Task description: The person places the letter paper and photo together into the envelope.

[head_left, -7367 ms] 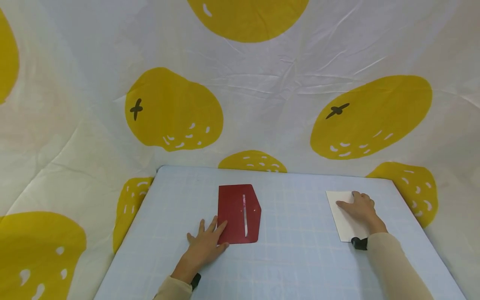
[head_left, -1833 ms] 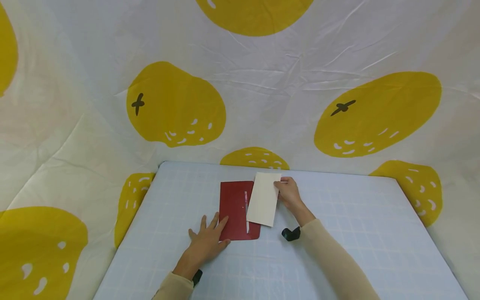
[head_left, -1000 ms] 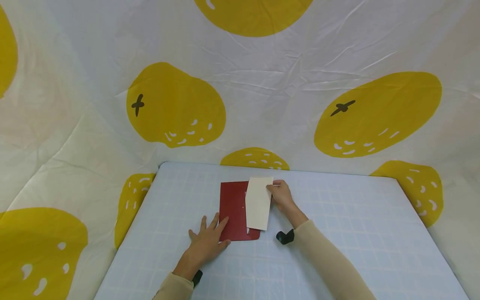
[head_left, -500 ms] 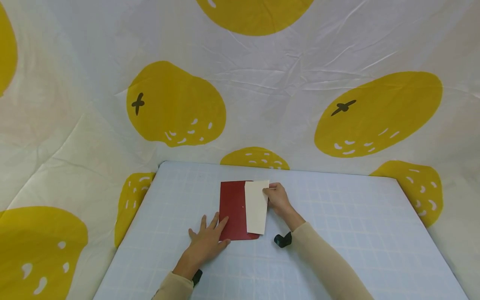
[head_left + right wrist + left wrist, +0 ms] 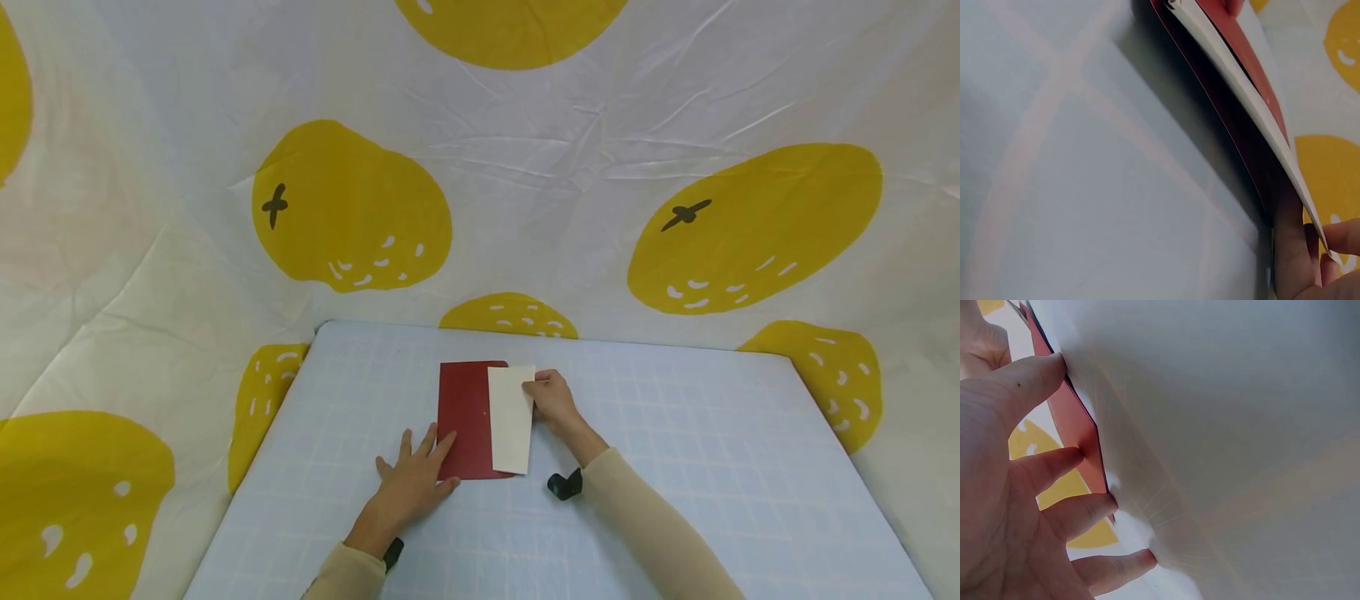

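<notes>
A red envelope [image 5: 465, 417] lies on the table in the head view, its flap side to the right. My left hand [image 5: 412, 483] rests with spread, straight fingers at its lower left corner, the index fingertip on the envelope. My right hand [image 5: 557, 402] pinches the upper right edge of a white folded paper [image 5: 512, 421], thumb on top. The paper covers most of the flap, its left edge at the envelope's mouth. In the right wrist view the paper [image 5: 1254, 119] has red on both sides; how deep it sits inside I cannot tell.
A pale blue checked cloth covers the table [image 5: 675, 467]. Behind and at the sides hangs a white curtain [image 5: 540, 183] with yellow fruit prints. A black wrist camera [image 5: 565, 484] hangs under the right forearm, just above the table.
Earlier the white paper lay at the far right under my right hand. It has come left over the envelope's flap, and lately slid slightly left and nearer. My left hand has stayed put.
</notes>
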